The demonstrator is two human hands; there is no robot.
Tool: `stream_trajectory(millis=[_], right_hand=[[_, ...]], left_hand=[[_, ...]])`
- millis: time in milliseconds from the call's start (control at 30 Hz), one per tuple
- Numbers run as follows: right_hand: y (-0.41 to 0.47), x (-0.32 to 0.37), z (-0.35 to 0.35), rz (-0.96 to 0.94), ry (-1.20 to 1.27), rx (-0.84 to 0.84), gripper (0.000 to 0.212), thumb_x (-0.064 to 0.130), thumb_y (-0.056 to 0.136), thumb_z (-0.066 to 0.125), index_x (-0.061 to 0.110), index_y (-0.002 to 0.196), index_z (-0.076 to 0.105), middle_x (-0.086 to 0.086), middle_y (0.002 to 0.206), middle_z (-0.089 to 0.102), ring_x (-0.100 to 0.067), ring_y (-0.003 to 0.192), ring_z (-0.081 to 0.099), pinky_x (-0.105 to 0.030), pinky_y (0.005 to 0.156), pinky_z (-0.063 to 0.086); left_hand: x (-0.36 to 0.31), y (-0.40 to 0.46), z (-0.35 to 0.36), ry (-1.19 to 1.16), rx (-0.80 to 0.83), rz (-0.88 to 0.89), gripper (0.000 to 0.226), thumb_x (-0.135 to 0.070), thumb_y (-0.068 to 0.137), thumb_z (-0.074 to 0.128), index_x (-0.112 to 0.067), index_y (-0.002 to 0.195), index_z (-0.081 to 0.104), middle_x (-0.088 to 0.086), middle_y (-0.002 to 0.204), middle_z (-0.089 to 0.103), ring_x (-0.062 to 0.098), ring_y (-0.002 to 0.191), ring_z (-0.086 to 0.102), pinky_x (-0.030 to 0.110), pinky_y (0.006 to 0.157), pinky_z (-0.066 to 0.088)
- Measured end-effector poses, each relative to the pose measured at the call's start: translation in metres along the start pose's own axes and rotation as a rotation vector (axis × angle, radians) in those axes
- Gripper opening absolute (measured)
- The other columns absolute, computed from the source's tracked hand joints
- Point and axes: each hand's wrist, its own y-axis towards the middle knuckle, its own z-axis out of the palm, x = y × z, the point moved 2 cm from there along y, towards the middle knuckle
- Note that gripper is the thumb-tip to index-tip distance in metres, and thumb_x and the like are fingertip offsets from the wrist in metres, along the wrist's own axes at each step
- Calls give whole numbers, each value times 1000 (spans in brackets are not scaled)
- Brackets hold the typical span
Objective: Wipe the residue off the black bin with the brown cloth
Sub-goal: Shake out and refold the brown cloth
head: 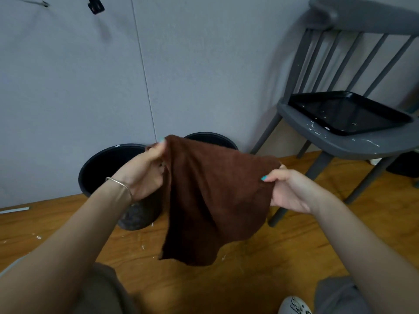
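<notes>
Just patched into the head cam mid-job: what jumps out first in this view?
The brown cloth dominates the centre, stretched in the air between the left hand and the right hand, each gripping an upper corner. Behind it, two black bins stand on the wooden floor against the grey wall; the nearer one's lower side looks dusty. At right, a grey chair holds a black tray flecked with white.
</notes>
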Motion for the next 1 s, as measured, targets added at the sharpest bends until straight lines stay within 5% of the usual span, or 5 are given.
stream_trajectory(millis=[133,433,833,933,1000], right_hand=[[4,3,-4,-76,-43,-124,65,-27,85,44,20,130,40,-15,126,61,-29,117,59,-48,92,52],[9,-2,-21,8,-555,-408,38,27,102,49,24,139,44,-5,130,61,-23,107,66,-36,87,54],[-6,8,-5,-2,55,-105,57,-11,87,53,2,139,36,-22,118,66,-33,105,67,-41,79,60],[-7,10,-8,-29,-145,-184,36,-7,94,49,-8,129,52,-20,109,70,-28,102,69,-32,80,59],[-9,12,-11,-115,-311,-234,29,-2,96,51,5,122,62,-15,104,73,-27,98,71,-37,79,59]], left_hand=[[4,-2,-4,236,103,102,71,26,81,45,-14,139,39,18,123,59,32,115,58,34,85,55],[7,6,-18,1036,-232,238,27,-10,101,38,-19,124,48,13,104,62,29,94,60,42,86,49],[-10,-5,-18,-132,-34,-104,81,-67,88,27,-1,111,68,22,116,65,36,105,64,50,86,44],[-14,-8,-14,58,80,-122,46,-25,76,64,2,112,65,23,111,64,33,91,68,47,73,56],[-12,-3,-17,129,-15,-50,77,10,76,58,-10,146,32,19,124,52,26,90,65,36,66,59]])
